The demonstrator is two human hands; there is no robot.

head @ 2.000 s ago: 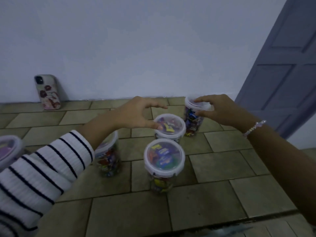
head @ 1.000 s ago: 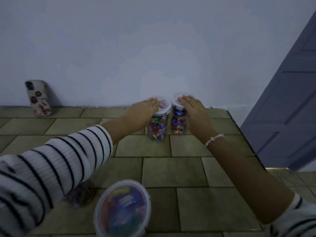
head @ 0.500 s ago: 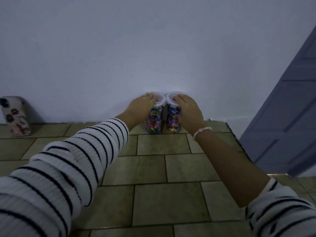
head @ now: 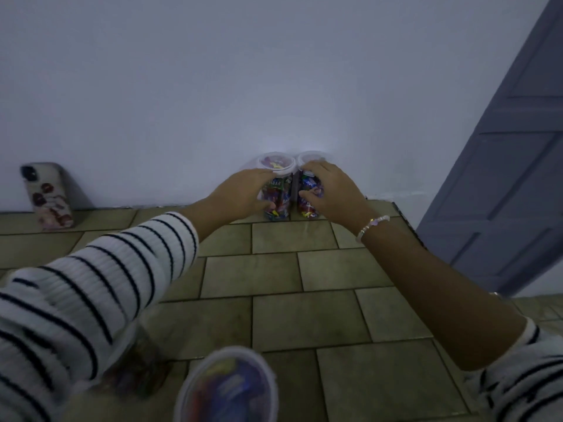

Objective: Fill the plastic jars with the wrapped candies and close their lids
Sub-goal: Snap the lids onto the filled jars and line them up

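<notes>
Two clear plastic jars full of wrapped candies stand side by side against the white wall, both with lids on. My left hand (head: 243, 194) grips the left jar (head: 278, 190) round its side. My right hand (head: 330, 193) grips the right jar (head: 307, 194), with fingers over its lid edge and thumb on its front. A third lidded jar (head: 227, 388) stands blurred at the near edge. Another jar (head: 137, 370) shows partly under my left sleeve.
A phone (head: 47, 196) in a patterned case leans on the wall at the left. The tiled counter (head: 304, 315) ends at its right edge near a blue-grey door (head: 502, 178).
Both hands pushed the two jars back to the wall and still hold them there. The view has tilted down, bringing the near jar back into sight.
</notes>
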